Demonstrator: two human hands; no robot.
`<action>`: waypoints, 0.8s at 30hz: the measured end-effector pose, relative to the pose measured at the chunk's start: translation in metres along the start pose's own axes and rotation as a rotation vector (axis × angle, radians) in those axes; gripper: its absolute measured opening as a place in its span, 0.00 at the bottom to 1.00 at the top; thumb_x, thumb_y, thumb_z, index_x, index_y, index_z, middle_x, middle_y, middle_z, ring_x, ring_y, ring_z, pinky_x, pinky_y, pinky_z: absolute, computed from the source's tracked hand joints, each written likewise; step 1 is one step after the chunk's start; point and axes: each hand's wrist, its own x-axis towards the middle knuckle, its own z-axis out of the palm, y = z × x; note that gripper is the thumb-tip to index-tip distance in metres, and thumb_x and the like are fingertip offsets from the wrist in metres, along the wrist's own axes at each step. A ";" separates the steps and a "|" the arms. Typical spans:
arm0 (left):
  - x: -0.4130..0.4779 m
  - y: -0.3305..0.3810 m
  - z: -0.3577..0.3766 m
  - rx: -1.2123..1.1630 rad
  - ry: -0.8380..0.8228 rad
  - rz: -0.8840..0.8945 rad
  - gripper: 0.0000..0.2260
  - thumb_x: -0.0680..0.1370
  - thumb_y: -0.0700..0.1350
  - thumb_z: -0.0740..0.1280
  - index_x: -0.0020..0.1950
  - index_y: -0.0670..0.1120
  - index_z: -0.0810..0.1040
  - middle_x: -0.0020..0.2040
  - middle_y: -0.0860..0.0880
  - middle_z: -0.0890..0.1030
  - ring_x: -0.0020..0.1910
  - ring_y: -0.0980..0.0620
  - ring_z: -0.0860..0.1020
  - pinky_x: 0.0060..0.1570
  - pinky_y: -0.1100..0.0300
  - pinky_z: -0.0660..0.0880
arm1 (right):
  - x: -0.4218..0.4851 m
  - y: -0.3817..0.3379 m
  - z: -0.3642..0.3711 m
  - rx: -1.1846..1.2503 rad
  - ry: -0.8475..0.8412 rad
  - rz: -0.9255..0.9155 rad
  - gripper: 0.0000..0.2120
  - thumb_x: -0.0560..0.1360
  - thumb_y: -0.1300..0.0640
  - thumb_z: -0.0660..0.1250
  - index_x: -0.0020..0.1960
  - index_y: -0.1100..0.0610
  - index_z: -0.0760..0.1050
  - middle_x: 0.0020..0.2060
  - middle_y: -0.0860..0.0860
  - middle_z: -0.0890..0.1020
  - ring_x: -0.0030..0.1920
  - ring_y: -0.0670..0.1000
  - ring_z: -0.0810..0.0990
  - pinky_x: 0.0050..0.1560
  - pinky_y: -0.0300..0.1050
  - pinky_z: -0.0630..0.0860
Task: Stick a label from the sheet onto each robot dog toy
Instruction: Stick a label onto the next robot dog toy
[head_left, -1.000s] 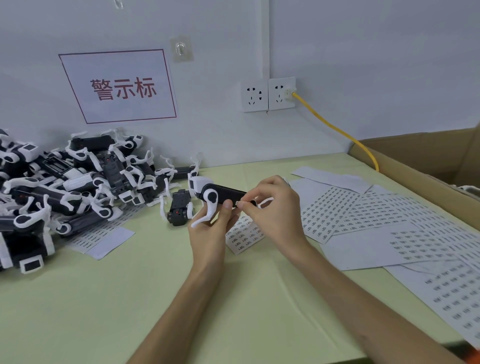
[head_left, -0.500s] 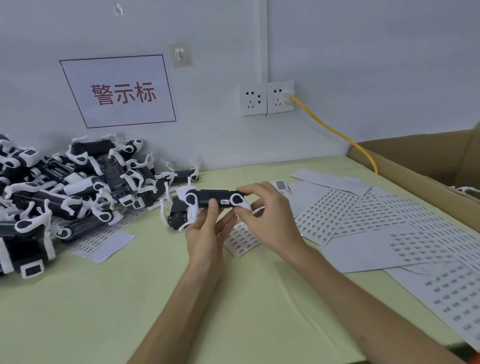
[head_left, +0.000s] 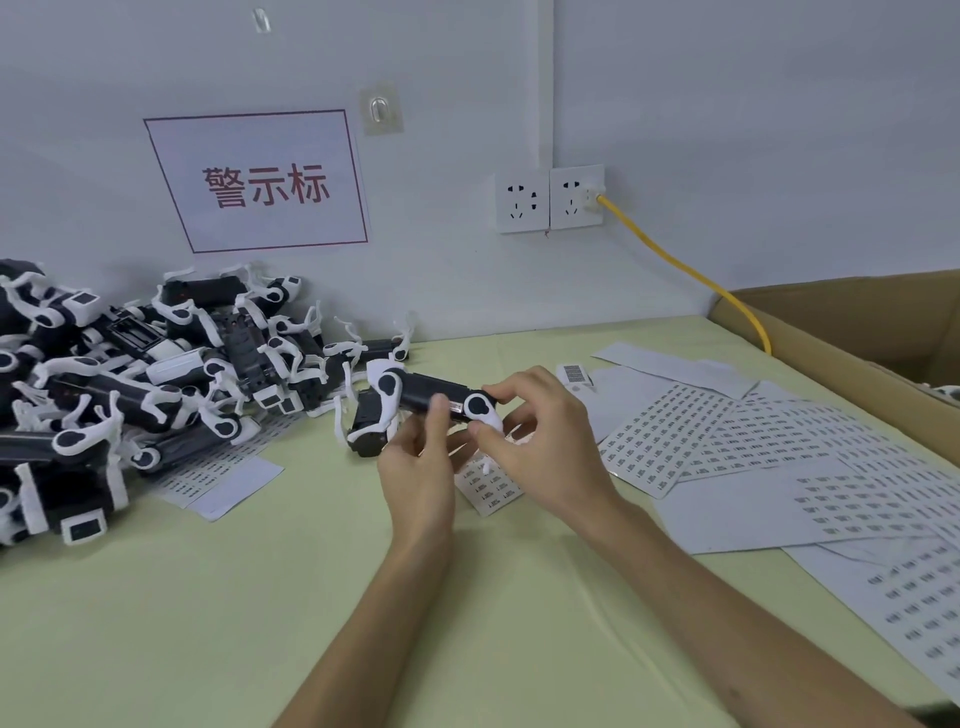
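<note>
Head view: the toy (head_left: 431, 397) is held level above the counter (head_left: 260, 597), between both hands, in front of the pile (head_left: 130, 384) of unlabelled toys. Compared with a second ago, it has been turned from a tilted pose, legs hanging down, to lie flat with its black side up, and a small pale label (head_left: 457, 407) is now seen on that side. The left hand (head_left: 415, 467) grips the body from below, the thumb pressed beside the label. The right hand (head_left: 540, 447) pinches the rear end by the white hip. The label is judged to be stuck on, so this toy is nearly done.

On the wall sign (head_left: 260, 182) "警示标" is printed in red. The sheets (head_left: 727, 441) at the right carry rows of tiny print, too small to be read. A barcode tag (head_left: 574, 374) lies beyond the right hand.
</note>
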 end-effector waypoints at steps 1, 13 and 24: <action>0.000 0.001 0.000 -0.017 0.002 -0.014 0.18 0.85 0.53 0.64 0.53 0.40 0.84 0.48 0.44 0.88 0.47 0.47 0.87 0.43 0.64 0.81 | 0.000 0.001 0.000 -0.001 0.005 0.003 0.12 0.71 0.59 0.78 0.52 0.53 0.81 0.48 0.46 0.78 0.40 0.43 0.80 0.39 0.31 0.73; -0.002 0.004 0.000 0.044 -0.004 0.031 0.13 0.80 0.48 0.73 0.42 0.40 0.79 0.42 0.44 0.87 0.44 0.48 0.88 0.43 0.66 0.81 | -0.001 0.001 -0.002 0.041 0.004 -0.011 0.11 0.72 0.58 0.78 0.53 0.53 0.81 0.47 0.45 0.79 0.38 0.45 0.83 0.41 0.41 0.79; 0.000 0.003 -0.002 0.100 -0.040 0.005 0.19 0.84 0.53 0.65 0.52 0.36 0.82 0.45 0.46 0.88 0.46 0.49 0.88 0.43 0.66 0.80 | -0.001 0.002 -0.002 0.059 0.006 -0.007 0.12 0.71 0.59 0.79 0.52 0.53 0.81 0.48 0.45 0.78 0.38 0.44 0.85 0.38 0.36 0.78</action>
